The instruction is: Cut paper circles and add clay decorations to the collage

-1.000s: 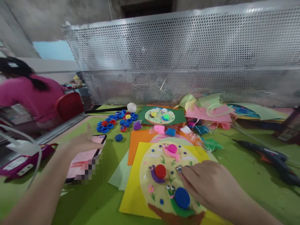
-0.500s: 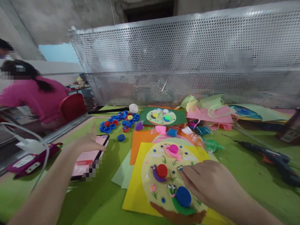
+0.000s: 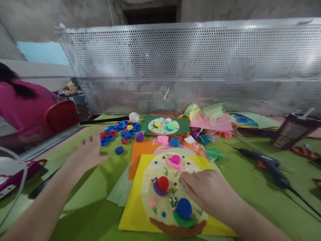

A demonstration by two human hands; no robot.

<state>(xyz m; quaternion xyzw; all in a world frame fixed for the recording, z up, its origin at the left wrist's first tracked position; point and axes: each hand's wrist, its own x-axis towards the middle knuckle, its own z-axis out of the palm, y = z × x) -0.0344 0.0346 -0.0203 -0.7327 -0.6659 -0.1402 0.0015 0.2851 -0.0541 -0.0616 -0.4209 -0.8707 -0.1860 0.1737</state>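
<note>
My right hand [image 3: 204, 189] rests over the right side of a round cream craft picture [image 3: 150, 160], thumb and fingers pressed together; their tips hide whatever is between them. On the picture sit a snail with a red bottle cap [image 3: 163, 183], one with a blue cap [image 3: 184, 208] and a pink one [image 3: 175, 160], among clay grass and dots. Yellow paper [image 3: 130, 214] lies underneath. My left hand [image 3: 86, 152], somewhat blurred, is in the air over the green table with fingers spread and nothing in it. Beside its forearm lies a dark phone [image 3: 41, 187], mostly hidden.
Beyond are loose bottle caps [image 3: 119, 150], bagged clay [image 3: 163, 140] and a smaller snail picture [image 3: 152, 125]. At right lie a glue gun [image 3: 271, 167], scissors [image 3: 304, 152] and a drink cup [image 3: 288, 130]. A perforated metal screen [image 3: 150, 73] stands behind; a person in pink [image 3: 25, 103] sits left.
The phone has shifted left, and my left hand has opened out above where it lay. My right hand stays at the picture, now covering the small eyes near its fingertips. The view has turned right.
</note>
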